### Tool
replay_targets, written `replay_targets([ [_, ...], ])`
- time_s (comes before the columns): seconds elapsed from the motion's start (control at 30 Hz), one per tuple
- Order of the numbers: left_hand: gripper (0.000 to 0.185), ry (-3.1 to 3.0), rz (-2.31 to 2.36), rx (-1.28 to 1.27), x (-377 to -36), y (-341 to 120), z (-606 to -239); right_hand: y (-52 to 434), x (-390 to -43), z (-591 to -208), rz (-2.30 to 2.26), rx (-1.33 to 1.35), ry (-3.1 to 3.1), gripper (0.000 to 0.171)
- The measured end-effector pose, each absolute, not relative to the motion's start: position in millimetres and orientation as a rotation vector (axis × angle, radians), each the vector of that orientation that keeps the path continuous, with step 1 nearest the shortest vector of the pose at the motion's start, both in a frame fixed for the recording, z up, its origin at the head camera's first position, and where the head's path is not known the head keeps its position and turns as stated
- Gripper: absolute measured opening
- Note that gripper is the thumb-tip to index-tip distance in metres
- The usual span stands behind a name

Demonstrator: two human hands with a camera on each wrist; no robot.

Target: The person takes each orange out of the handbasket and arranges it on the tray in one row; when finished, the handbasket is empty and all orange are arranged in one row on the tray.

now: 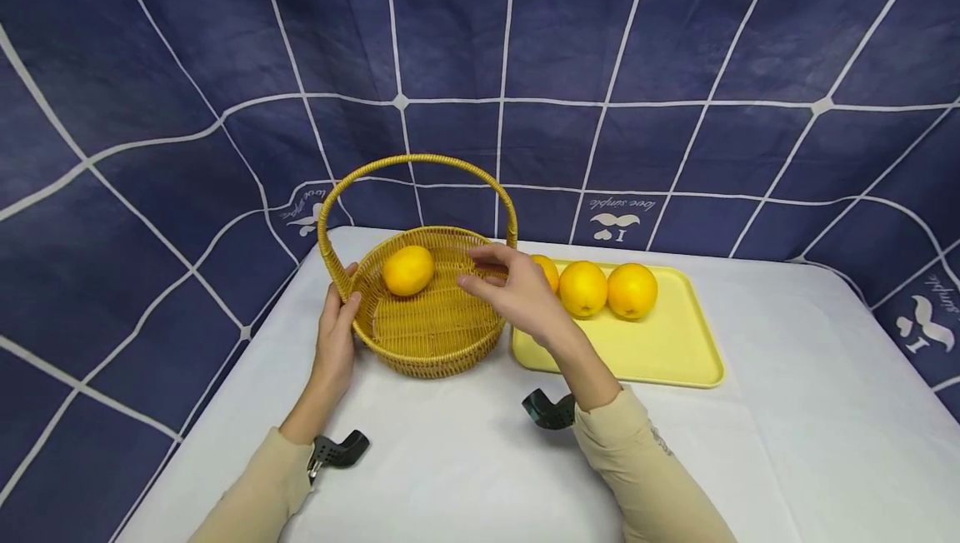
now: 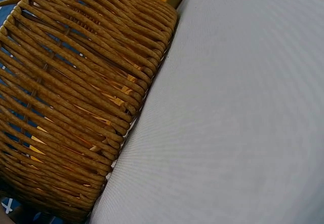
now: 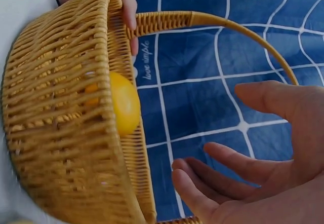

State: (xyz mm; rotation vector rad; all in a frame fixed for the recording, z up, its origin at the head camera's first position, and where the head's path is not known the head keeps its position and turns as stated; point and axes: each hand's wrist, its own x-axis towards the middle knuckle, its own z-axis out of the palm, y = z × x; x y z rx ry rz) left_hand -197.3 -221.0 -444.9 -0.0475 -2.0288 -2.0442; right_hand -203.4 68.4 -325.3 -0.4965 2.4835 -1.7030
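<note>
A round woven basket with a tall arched handle stands on the white table. One orange lies inside it, toward the far left; the right wrist view also shows this orange past the rim. My left hand grips the basket's left rim at the foot of the handle. Over the right part of the basket hovers my right hand, fingers spread and apart from the thumb, holding nothing. The left wrist view is filled mostly by the basket's woven side.
Right of the basket lies a yellow tray with three visible oranges along its far left part; the right hand partly covers one. A blue checked cloth hangs behind the table. Dark wrist mounts project from both forearms.
</note>
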Motion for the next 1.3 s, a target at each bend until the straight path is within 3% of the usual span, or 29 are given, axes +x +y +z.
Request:
replay_targets([
  [0.2,0.051,-2.042,-2.045,-0.027,-194,-221,-446,44,-213,-334,-1.665,-0.511,2.555,0.053],
  [0.57,0.05,-2.038,-2.057,-0.047,-195,-213,-450,11,-234,-356,-1.428,-0.409,2.693,0.08],
  [1.3,0.05,-2.037,-2.01,-0.055,-192,-218,-447,-38,-253,-370,-1.318,-0.511,2.708,0.084],
])
